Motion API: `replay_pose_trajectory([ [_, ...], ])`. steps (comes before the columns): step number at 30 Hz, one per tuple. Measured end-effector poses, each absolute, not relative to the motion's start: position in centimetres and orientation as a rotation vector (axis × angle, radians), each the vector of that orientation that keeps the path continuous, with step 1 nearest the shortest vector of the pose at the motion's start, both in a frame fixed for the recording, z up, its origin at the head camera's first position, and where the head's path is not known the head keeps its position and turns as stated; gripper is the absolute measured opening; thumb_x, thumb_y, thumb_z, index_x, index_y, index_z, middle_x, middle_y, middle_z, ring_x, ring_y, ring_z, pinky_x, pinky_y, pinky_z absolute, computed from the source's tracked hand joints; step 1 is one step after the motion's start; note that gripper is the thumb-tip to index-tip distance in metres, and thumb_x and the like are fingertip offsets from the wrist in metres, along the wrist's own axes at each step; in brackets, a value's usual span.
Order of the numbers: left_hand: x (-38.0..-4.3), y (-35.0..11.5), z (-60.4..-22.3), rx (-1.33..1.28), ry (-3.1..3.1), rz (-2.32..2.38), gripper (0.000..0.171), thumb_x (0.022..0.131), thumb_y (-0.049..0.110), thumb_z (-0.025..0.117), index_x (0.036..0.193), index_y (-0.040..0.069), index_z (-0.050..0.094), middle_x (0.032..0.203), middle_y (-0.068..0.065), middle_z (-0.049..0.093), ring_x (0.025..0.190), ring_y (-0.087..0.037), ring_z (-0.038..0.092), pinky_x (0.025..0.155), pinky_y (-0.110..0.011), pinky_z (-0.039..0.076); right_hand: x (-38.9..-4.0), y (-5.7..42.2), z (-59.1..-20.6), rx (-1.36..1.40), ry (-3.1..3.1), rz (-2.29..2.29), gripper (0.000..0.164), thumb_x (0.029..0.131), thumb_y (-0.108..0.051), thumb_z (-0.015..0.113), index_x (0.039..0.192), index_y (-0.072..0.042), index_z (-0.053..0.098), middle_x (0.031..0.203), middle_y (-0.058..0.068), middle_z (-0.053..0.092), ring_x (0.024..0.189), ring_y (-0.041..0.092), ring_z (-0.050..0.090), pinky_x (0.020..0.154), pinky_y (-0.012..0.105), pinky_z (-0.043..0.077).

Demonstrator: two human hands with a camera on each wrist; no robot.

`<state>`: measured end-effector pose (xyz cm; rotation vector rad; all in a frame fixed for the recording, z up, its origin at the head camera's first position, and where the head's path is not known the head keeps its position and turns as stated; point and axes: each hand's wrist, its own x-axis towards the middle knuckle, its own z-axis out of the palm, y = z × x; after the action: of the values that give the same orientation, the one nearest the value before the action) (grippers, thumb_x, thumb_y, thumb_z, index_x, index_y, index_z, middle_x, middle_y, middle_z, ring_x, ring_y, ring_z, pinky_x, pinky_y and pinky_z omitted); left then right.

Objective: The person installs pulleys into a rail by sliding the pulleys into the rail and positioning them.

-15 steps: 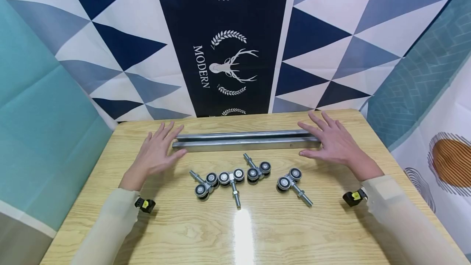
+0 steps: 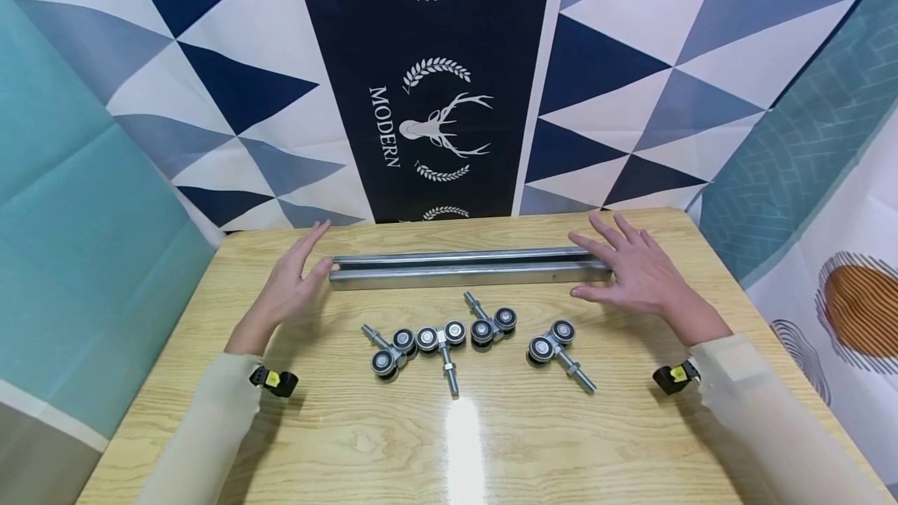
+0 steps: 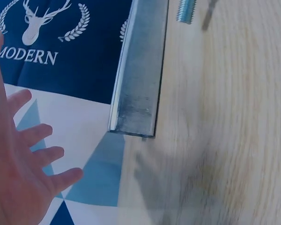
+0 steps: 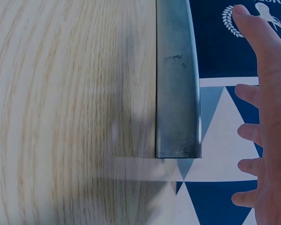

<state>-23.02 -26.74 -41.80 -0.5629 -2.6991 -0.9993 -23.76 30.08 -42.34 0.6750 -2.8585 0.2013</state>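
Metal rail (image 2: 470, 277) lies between both hands (image 2: 284, 291) (image 2: 644, 277).

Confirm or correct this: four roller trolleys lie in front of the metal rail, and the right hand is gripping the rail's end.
The grip is wrong: the right wrist view shows the right hand spread open beside the metal rail, holding nothing.

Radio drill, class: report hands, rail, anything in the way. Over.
Left hand, right hand: open, empty, at opposite ends of metal rail. Rail on table. Nothing blocking seen; four roller bolts on near side.
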Motion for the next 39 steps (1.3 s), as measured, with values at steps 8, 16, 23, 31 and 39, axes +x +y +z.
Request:
replay_pose_trajectory([
  [8, -23.2, -27.4, -41.8, -0.527, -2.6, -1.237, 0.056, 0.106, 0.027, 0.044, 0.159, 0.018, 0.027, 0.165, -0.018, 0.025, 0.147, -0.045, 0.027, 0.109, -0.075, 0.034, -23.7, 30.2, -42.5, 0.675, -2.871, 0.204, 0.095, 0.075, -0.076, 0.065, 0.155, -0.033, 0.038, 0.167, 0.013, 0.023, 0.152, 0.044, 0.013, 0.112, 0.081, 0.019],
  [16, -23.3, -28.0, -42.1, -0.474, -2.494, -1.461, 0.052, 0.109, 0.018, 0.036, 0.159, 0.014, 0.026, 0.161, -0.024, 0.031, 0.145, -0.044, 0.031, 0.11, -0.071, 0.037, -23.6, 30.3, -42.4, 0.665, -2.874, 0.193, 0.096, 0.074, -0.076, 0.066, 0.154, -0.031, 0.039, 0.166, 0.016, 0.026, 0.151, 0.046, 0.015, 0.112, 0.081, 0.02],
  [23, -23.6, -28.5, -42.6, -0.436, -2.327, -1.749, 0.051, 0.11, 0.02, 0.033, 0.158, 0.006, 0.024, 0.162, -0.025, 0.028, 0.144, -0.045, 0.03, 0.111, -0.062, 0.04, -23.5, 30.2, -42.4, 0.669, -2.876, 0.198, 0.096, 0.074, -0.076, 0.065, 0.155, -0.032, 0.038, 0.166, 0.016, 0.026, 0.151, 0.045, 0.013, 0.113, 0.08, 0.019],
  [31, -24.1, -28.0, -43.2, -0.47, -2.247, -1.885, 0.052, 0.11, 0.02, 0.035, 0.157, 0.001, 0.025, 0.161, -0.028, 0.027, 0.142, -0.029, 0.039, 0.094, -0.011, 0.052, -23.5, 30.2, -42.5, 0.667, -2.892, 0.201, 0.097, 0.075, -0.076, 0.066, 0.156, -0.032, 0.035, 0.166, 0.015, 0.025, 0.151, 0.046, 0.013, 0.112, 0.081, 0.018],
  [39, -24.3, -27.7, -44.1, -0.441, -2.245, -1.969, 0.052, 0.109, 0.02, 0.036, 0.158, 0.005, 0.026, 0.158, -0.032, 0.028, 0.138, -0.023, 0.044, 0.097, -0.017, 0.054, -23.5, 30.0, -42.6, 0.669, -2.89, 0.206, 0.097, 0.075, -0.076, 0.066, 0.156, -0.033, 0.034, 0.166, 0.015, 0.024, 0.151, 0.045, 0.014, 0.112, 0.081, 0.018],
])
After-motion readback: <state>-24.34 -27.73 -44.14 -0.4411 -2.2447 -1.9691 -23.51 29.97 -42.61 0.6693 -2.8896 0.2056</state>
